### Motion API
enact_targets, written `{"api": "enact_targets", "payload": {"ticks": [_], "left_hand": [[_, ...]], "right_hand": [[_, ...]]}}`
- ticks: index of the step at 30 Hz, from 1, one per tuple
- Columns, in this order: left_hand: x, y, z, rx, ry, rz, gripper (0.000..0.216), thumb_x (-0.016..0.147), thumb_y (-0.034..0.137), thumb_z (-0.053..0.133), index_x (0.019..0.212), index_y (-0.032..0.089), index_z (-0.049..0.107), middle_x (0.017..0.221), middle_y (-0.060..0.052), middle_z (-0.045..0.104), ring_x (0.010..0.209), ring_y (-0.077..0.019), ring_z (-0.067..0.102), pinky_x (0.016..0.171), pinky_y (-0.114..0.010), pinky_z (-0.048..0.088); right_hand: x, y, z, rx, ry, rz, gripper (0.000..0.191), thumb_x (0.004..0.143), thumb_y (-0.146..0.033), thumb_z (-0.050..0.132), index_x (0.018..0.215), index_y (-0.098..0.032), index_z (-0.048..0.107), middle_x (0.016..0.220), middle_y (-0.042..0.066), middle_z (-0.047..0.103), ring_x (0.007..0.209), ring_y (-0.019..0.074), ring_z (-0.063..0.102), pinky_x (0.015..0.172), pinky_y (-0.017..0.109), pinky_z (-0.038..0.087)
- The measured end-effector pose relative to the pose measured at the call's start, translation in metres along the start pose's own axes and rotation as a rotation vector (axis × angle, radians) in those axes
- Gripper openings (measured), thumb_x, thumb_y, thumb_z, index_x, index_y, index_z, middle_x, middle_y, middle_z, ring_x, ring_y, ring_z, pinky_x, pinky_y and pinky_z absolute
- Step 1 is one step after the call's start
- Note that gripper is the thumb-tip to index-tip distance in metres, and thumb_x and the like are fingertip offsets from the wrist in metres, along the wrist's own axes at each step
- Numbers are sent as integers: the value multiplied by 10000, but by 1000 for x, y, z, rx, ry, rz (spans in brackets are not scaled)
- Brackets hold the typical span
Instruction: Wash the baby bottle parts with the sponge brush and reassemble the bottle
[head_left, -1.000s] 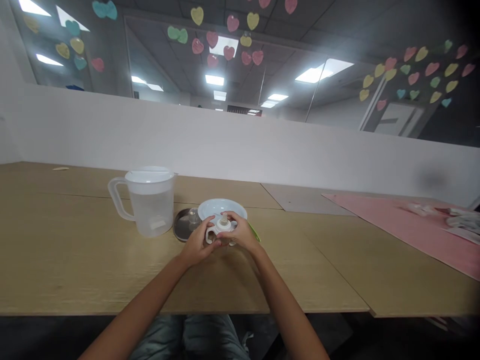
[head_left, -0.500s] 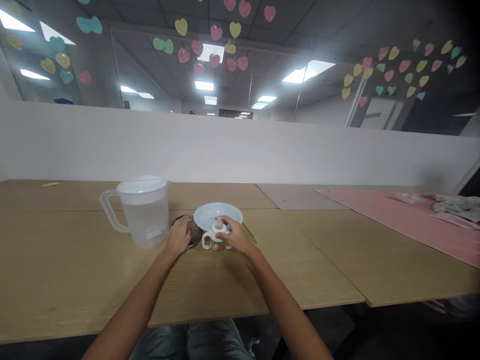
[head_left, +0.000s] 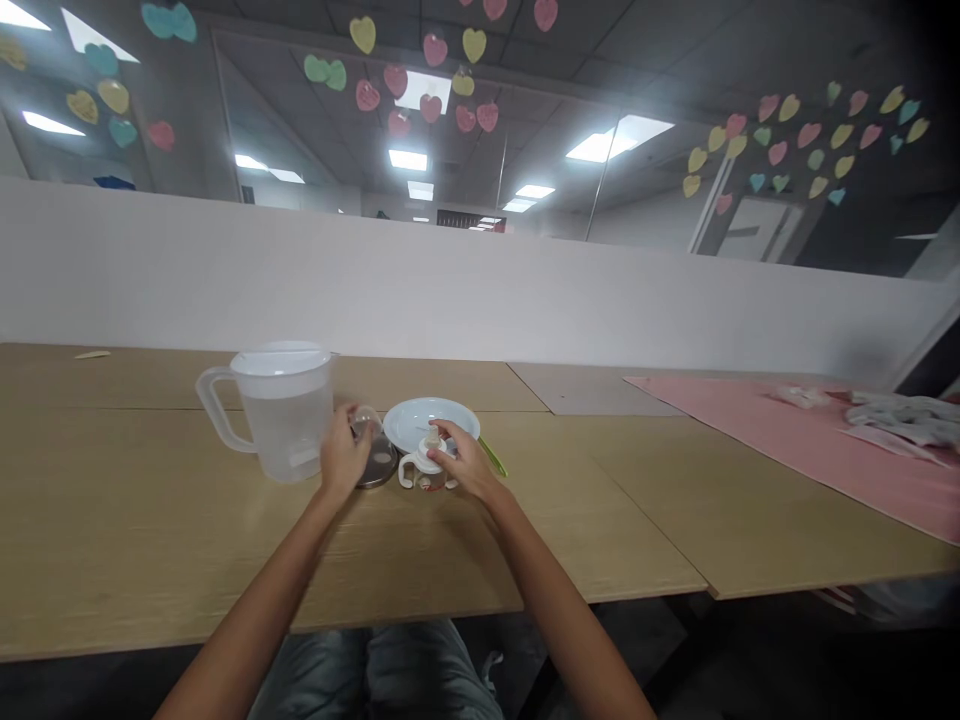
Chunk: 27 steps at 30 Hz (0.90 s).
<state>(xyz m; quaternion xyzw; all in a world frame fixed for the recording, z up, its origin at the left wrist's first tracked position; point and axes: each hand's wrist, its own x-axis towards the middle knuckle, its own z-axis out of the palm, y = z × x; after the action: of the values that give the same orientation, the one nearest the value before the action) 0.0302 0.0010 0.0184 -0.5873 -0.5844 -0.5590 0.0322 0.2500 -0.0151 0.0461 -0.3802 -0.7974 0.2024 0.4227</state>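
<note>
My left hand (head_left: 344, 452) is closed round a clear rounded cap (head_left: 366, 420), raised above a dark metal dish (head_left: 380, 466). My right hand (head_left: 466, 460) grips the upper part of a baby bottle (head_left: 424, 462) with white side handles and a pale nipple on top. The bottle stands upright on the table, just in front of a white plate (head_left: 409, 422). Some of the bottle's top is hidden behind my right fingers.
A clear lidded pitcher (head_left: 289, 425) stands left of my left hand. A green-handled utensil (head_left: 493, 457) pokes out beside the plate. Farther right, a pink cloth (head_left: 720, 425) carries crumpled white items (head_left: 904, 415). The wooden table (head_left: 187, 560) meets a white wall (head_left: 450, 300).
My left hand has lifted the clear cap up off the dark dish. My right hand stays on the baby bottle. The view has shifted slightly.
</note>
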Motion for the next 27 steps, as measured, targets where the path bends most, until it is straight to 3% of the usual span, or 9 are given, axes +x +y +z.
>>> {"api": "enact_targets", "payload": {"ticks": [2, 4, 7, 10, 12, 15, 20, 27], "left_hand": [[5, 24, -12, -130, 189, 29, 386, 852, 378, 494, 1173, 163, 480, 1136, -108, 585, 1041, -235, 557, 910, -383, 442], [5, 50, -20, -241, 221, 175, 360, 875, 351, 475, 1185, 167, 481, 1193, -106, 563, 1136, -217, 513, 979, -377, 405], [-8, 77, -18, -342, 5, 415, 343, 886, 320, 468, 1197, 178, 489, 1234, -106, 555, 1160, -213, 509, 992, -387, 409], [-25, 82, -3, -369, -207, 548, 334, 897, 295, 441, 1208, 193, 509, 1277, -104, 534, 1196, -216, 487, 1021, -391, 394], [-35, 75, 6, -383, -246, 543, 345, 908, 281, 410, 1229, 197, 507, 1320, -106, 499, 1226, -217, 462, 1031, -390, 387], [-45, 64, 16, -421, -207, 472, 376, 920, 272, 378, 1276, 194, 470, 1351, -112, 469, 1253, -217, 437, 1041, -395, 375], [-55, 58, 26, -451, -193, 372, 407, 938, 274, 337, 1328, 194, 421, 1333, -111, 495, 1243, -199, 449, 1045, -392, 368], [-58, 57, 32, -477, -160, 330, 384, 931, 294, 371, 1284, 195, 487, 1296, -103, 534, 1204, -197, 488, 1020, -366, 388]], "right_hand": [[-2, 1, 2, -19, 17, -23, 556, 780, -477, 573, 1257, -210, 471, 1130, 70, 567, 1004, 211, 530, 911, 364, 384], [-3, 3, 5, -26, 37, -72, 641, 776, -501, 565, 1314, -193, 403, 1158, 84, 549, 1024, 219, 523, 928, 371, 379], [-3, 10, 11, -21, 123, -158, 725, 785, -518, 533, 1371, -160, 303, 1217, 115, 518, 1063, 236, 513, 948, 387, 380], [-3, 14, 15, -71, 211, -241, 646, 813, -461, 493, 1352, -149, 322, 1274, 139, 490, 1148, 257, 478, 985, 412, 363], [-4, 13, 18, -113, 220, -287, 569, 822, -414, 476, 1316, -155, 365, 1279, 142, 498, 1175, 262, 469, 994, 423, 364], [-4, 11, 24, -120, 212, -309, 506, 822, -381, 475, 1272, -162, 398, 1242, 138, 536, 1140, 255, 506, 968, 419, 398], [-8, 12, 34, -113, 293, -255, 463, 832, -380, 462, 1231, -148, 418, 1152, 141, 588, 1042, 249, 567, 891, 393, 453], [-14, 11, 38, -146, 331, -199, 437, 849, -405, 430, 1209, -157, 425, 993, 106, 650, 851, 227, 624, 728, 329, 496]]}}
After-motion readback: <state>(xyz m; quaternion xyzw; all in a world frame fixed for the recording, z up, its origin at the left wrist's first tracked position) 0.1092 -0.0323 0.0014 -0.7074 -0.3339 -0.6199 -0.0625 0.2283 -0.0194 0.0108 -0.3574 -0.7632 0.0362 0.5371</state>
